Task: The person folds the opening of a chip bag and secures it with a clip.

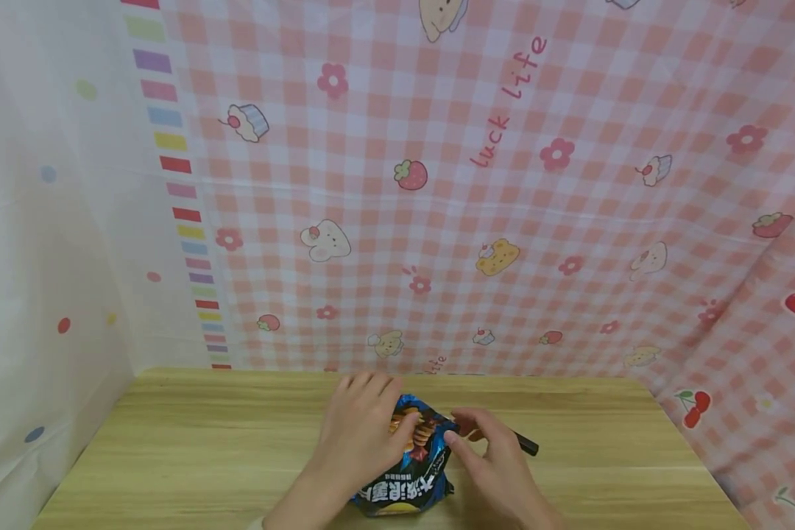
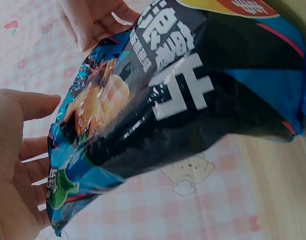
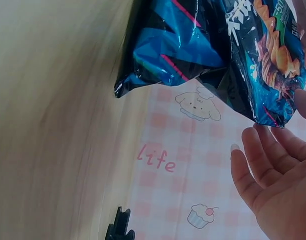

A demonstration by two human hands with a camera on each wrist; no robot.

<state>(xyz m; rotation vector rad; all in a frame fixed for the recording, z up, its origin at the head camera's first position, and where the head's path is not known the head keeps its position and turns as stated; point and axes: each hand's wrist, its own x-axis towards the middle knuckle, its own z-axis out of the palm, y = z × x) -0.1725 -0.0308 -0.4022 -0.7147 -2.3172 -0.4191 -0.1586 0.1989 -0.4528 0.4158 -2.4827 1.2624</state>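
Observation:
A glossy black-and-blue bag of chips [image 1: 414, 471], printed with white characters and wavy chips, stands tilted over the wooden table in front of me. My left hand [image 1: 364, 423] holds its left side, the thumb across the front and the fingers behind the edge, as the left wrist view shows of the bag's end [image 2: 88, 177]. At the upper right corner my right hand [image 1: 497, 460] grips the bag, thumb in front and fingers behind. In the right wrist view, the fingertips meet the bag's corner [image 3: 270, 117]. The bag looks full, with no opening showing.
A slim black object [image 1: 526, 443] lies on the table just beyond my right hand; its notched end [image 3: 120, 225] shows in the right wrist view. The wooden table [image 1: 603, 442] ends against a pink checked cloth [image 1: 371, 294] behind. Cloths also hang at both sides.

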